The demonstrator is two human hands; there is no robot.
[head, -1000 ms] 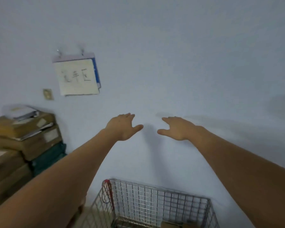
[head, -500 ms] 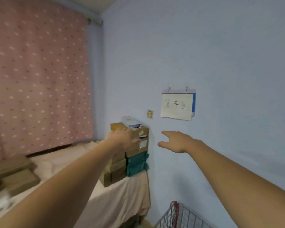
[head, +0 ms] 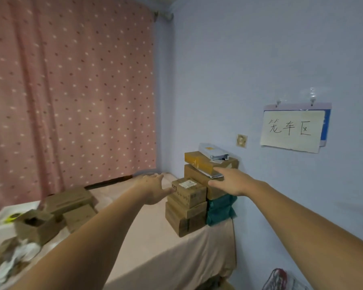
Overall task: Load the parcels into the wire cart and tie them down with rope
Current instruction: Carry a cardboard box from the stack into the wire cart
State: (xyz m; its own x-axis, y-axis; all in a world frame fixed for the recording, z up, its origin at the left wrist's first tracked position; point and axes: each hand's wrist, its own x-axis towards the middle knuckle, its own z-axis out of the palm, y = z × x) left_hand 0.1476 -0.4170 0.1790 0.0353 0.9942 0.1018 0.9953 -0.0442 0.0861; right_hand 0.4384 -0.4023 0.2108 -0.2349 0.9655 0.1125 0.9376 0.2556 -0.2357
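The view has been swung from the wire cart, now only at the lower right edge, to the stacked cardboard parcels at the frame's centre. Both the left hand and right hand are spread with the grip released, nothing grasped, so a pick-up is judged imminent.

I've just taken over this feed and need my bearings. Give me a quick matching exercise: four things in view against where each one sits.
Things:
1. teal parcel
2. grey mailer bag
3. paper sign
4. open carton

Places:
A. hung on the wall, right of the stack
B. at the left end of the bed, near the white tray
C. at the very top of the stack
D. at the bottom of the stack, on the wall side

Pairs: 1-D, 2-C, 3-A, 4-B
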